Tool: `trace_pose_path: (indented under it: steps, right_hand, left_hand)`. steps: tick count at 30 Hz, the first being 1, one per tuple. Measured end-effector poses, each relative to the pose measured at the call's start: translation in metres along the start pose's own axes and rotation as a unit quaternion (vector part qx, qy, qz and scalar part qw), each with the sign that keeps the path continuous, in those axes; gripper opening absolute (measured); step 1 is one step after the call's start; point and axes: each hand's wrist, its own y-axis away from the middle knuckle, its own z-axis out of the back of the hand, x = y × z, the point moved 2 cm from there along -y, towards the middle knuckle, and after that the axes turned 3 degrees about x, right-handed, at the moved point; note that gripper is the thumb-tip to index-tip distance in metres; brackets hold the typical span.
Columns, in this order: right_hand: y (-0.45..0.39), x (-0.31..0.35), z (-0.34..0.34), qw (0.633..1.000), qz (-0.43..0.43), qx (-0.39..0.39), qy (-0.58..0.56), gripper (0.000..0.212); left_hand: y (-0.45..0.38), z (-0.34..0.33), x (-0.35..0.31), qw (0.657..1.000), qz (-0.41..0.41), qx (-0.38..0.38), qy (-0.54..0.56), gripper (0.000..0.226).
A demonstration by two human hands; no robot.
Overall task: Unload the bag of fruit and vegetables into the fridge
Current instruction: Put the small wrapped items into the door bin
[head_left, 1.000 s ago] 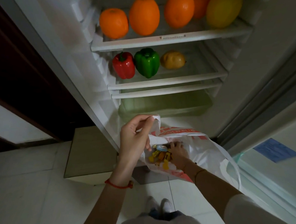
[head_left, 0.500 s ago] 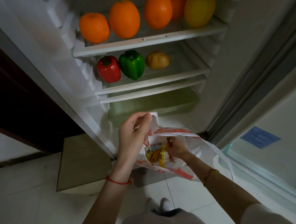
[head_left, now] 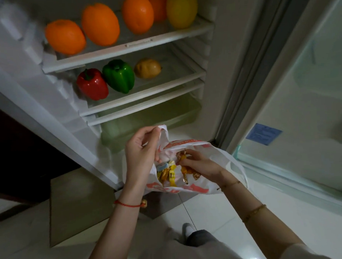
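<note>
Pinching the bag [head_left: 210,157] rim with the left hand [head_left: 141,149] to keep its mouth open before the fridge [head_left: 128,46]; right hand [head_left: 200,163] inside, fingers curled round wrapped sweets [head_left: 184,170], seemingly lifting a handful toward the shelves' front edges.

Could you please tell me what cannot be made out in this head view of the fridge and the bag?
- How much remains in the plastic bag: its walls, the left hand and right hand cover the depths.
- What the wrapped items are: too small.
- Contents of the green drawer: translucent front, dim.
- The rear orange: cut by the top edge, behind another orange.
- Blue door label: text too small.
</note>
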Motion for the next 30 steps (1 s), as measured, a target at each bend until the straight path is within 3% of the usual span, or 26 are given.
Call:
trace_pose_path:
  steps: [5,9,12,16,23,30]
  right_hand:
    - [0.046,0.013,0.032,0.996,0.071,-0.055,-0.013,0.038]
    - [0.084,0.014,0.074,0.978,0.119,-0.165,-0.040,0.024]
    - [0.099,-0.001,0.110,0.952,0.104,-0.286,-0.008,0.025]
    - [0.096,-0.039,0.144,0.934,0.029,-0.341,0.107,0.027]
    - [0.071,-0.068,0.165,0.916,-0.091,-0.319,0.224,0.043]
    - [0.048,-0.079,0.162,0.923,-0.086,-0.285,0.243,0.026]
  left_hand:
    - [0.002,-0.014,-0.001,1.000,0.006,0.007,0.001,0.010]
    - [0.002,-0.027,0.000,1.000,0.012,0.008,0.006,0.009]
    - [0.004,-0.035,0.001,1.000,0.009,0.005,-0.006,0.009]
    - [0.007,-0.041,0.002,1.000,0.007,-0.011,-0.021,0.009]
    - [0.013,-0.050,0.001,0.999,0.007,-0.036,-0.034,0.009]
    - [0.017,-0.052,0.000,0.998,0.003,-0.061,-0.029,0.008]
